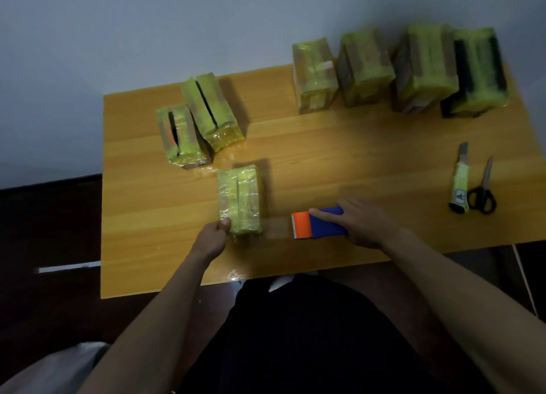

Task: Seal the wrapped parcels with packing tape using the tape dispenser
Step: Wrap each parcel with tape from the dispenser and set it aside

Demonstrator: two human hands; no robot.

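right hand (362, 223) grips tape dispenser (320, 222) — pointing left; left hand (213, 236) pinches parcel (239, 200).

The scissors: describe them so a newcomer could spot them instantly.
Start at the wooden table and go to its right edge. Beside the yellow-wrapped utility knife lie the scissors, apart from any hand: alone there in having two black loop handles.

Left hand (213, 236) thumb-up, pinching parcel (239, 200) near corner; right hand (359, 223) fingers curled round tape dispenser (319, 222), index extended along top, both forearms reaching in.
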